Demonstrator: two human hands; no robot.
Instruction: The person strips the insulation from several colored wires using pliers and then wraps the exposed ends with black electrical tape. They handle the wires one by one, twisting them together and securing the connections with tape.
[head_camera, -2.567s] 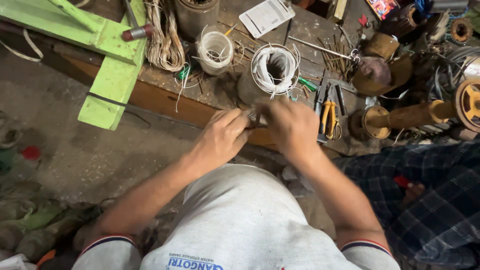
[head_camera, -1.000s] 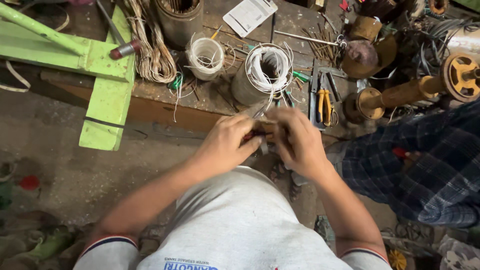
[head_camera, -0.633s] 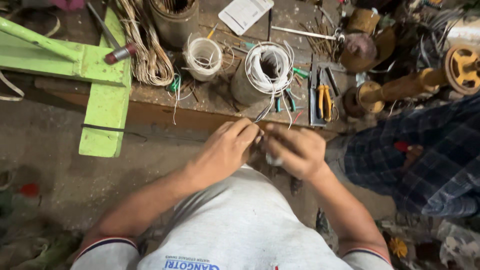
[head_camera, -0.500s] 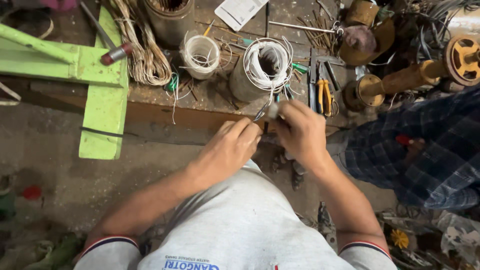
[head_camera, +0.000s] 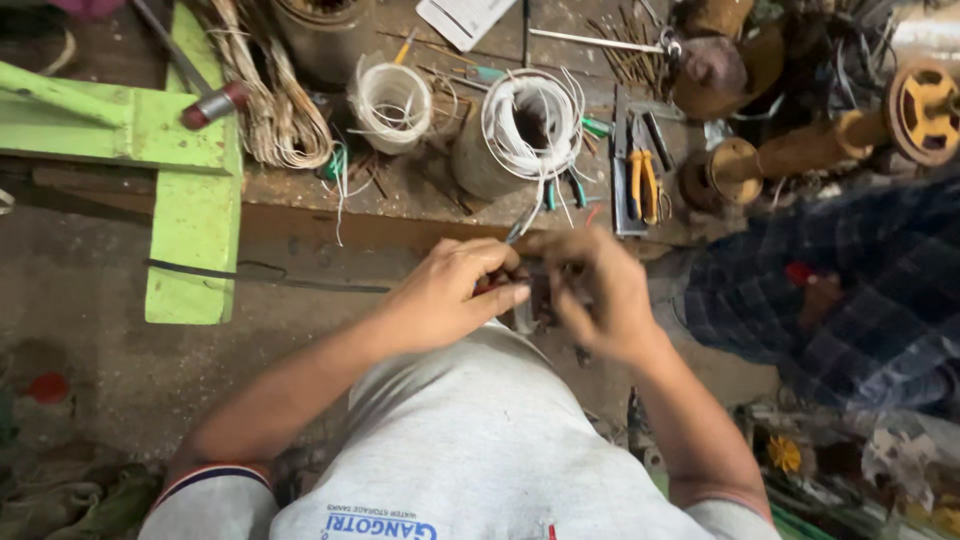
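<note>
Cluttered wooden workbench (head_camera: 400, 205) ahead of me, its edge just beyond my knuckles. Both my hands meet below that edge, in front of my grey shirt. Left hand (head_camera: 445, 295): fingers curled shut over a small dark part (head_camera: 535, 300), index finger stretched flat along it. Right hand (head_camera: 595, 290): blurred, fingers bent in toward the same part from the other side; cannot tell whether they actually pinch it. Pale wire (head_camera: 520, 228) runs up from between my hands toward the can wound with white wire (head_camera: 525, 130) on the bench. Smaller white spool (head_camera: 390, 100) left of that can. Yellow-handled pliers (head_camera: 645, 185) to its right. Green metal frame (head_camera: 190, 190) far left. Another person's checked sleeve (head_camera: 850, 270) at right
</note>
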